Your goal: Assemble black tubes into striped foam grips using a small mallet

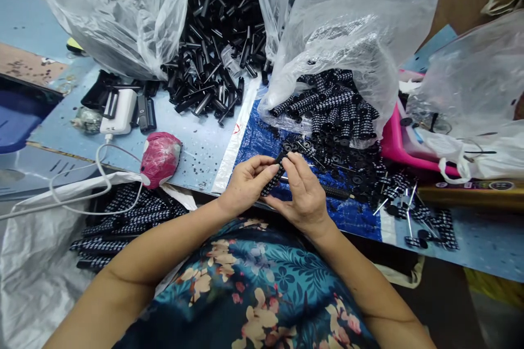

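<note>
My left hand [245, 182] and my right hand [305, 193] meet over the near edge of the blue table [196, 147]. Both are closed on one black studded roller [273, 177], held slanting between them. The left hand grips its lower end. The right hand's fingertips pinch its upper end. Behind them lies a heap of studded rollers [331, 109] spilling from a clear plastic bag [352, 27]. Small black caps [339, 158] and thin pins lie scattered to the right.
A pile of plain black tubes [216, 49] fills the back centre. A white power bank [120, 112] with a cable and a pink wrapped object [160, 157] lie left. A sack of rollers [123, 218] sits beside my left arm. A pink tray [395, 144] stands right.
</note>
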{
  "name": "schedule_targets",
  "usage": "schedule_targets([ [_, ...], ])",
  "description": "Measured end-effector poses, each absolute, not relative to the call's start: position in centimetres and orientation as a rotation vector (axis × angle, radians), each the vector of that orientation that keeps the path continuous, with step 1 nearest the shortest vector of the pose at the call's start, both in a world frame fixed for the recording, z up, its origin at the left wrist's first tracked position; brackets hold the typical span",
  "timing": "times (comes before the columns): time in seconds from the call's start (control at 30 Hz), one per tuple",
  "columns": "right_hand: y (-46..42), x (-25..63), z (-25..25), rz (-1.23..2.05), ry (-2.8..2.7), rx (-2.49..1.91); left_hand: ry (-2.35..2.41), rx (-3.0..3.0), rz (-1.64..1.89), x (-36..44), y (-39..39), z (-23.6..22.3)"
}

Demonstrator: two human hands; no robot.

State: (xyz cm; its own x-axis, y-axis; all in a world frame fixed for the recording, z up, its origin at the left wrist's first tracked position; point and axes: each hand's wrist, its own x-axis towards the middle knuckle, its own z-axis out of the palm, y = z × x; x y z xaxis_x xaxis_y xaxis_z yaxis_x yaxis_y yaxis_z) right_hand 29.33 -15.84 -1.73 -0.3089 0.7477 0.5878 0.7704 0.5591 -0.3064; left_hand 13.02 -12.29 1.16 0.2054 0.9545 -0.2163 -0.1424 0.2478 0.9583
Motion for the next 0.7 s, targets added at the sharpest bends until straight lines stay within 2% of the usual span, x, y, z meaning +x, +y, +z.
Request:
schedule_targets([
  [0.23, -15.4, 30.2, -2.3, 0.069, -2.147, -1.246, 1.011, 0.994, 0.925, 11.5, -10.8, -0.7],
  [0.37, -15.6, 32.9, -3.8, 0.043, -2.202, -1.485, 1.226, 1.423, 0.937, 8.2, -9.3, -1.7],
  [0.47, -16.1, 33.9, -4.3, 0.005, -2.224, -1.569, 1.341, 1.662, 0.815, 5.9, -7.9, -2.0],
  [0.63, -15.5, 32.3, -2.9, 0.015, -1.976, -1.446, 1.271, 1.613, 0.612, 4.9, -6.0, -2.1],
  [0.7, -14.6, 31.3, -2.5, -0.006, -2.045, -1.432, 1.259, 1.640, 0.541, 5.1, -5.7, -2.2],
])
